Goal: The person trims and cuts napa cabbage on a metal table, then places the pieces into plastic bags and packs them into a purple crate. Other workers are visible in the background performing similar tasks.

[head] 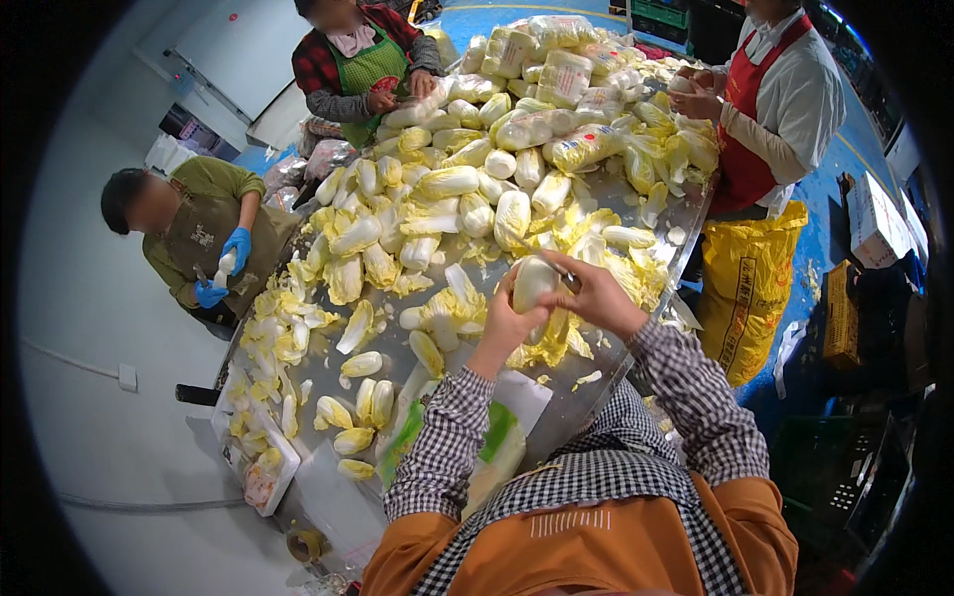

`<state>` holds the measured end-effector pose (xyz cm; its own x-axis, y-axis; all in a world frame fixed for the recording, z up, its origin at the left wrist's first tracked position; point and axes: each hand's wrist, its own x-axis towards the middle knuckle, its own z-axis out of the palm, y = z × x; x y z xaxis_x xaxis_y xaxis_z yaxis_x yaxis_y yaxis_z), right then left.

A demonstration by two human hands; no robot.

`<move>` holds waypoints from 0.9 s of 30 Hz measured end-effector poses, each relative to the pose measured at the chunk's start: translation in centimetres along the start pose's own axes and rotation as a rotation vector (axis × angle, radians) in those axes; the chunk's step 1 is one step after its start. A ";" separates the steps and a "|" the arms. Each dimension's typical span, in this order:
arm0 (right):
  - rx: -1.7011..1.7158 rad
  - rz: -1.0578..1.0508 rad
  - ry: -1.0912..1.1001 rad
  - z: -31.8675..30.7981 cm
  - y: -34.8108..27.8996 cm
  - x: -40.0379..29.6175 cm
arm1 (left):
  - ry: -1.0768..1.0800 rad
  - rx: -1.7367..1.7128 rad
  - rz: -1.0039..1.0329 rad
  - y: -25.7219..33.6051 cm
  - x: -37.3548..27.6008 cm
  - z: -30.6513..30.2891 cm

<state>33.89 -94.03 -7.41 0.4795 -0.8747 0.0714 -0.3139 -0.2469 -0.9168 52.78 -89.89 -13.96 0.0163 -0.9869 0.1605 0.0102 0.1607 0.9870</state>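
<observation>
My left hand (510,316) is closed around the side of a pale napa cabbage (535,283), held over the near part of a metal table (481,272). My right hand (589,292) grips a knife (531,246) whose thin blade points up and left above the cabbage; its fingers also touch the cabbage. Loose yellow-green outer leaves (622,276) lie just beyond and right of my hands. A large heap of whole napa cabbages (447,182) covers the middle of the table. Small trimmed cabbage hearts (361,364) rest to the left of my left forearm.
Bagged cabbages (564,77) are piled at the far end. Three co-workers stand around the table: one in blue gloves at left, one in a green apron (369,78) beyond, one in a red apron (745,112) at right. A yellow sack (749,290) stands beside the table; a tape roll (304,546) lies lower left.
</observation>
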 end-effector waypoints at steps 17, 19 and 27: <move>0.240 0.116 0.070 2.3 1.5 1.3 | 0.169 -0.374 -0.310 0.3 -0.1 0.5; 0.336 0.166 0.128 2.3 2.0 1.5 | 0.193 -0.670 -0.371 1.5 -0.1 0.3; -0.171 -0.074 0.483 -0.6 8.9 5.2 | 0.359 -0.152 -0.094 0.4 1.0 0.2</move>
<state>33.07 -101.00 -14.91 0.0848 -0.9351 0.3440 -0.4427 -0.3447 -0.8278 52.61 -90.87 -13.43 0.3566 -0.9338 0.0284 0.1757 0.0969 0.9797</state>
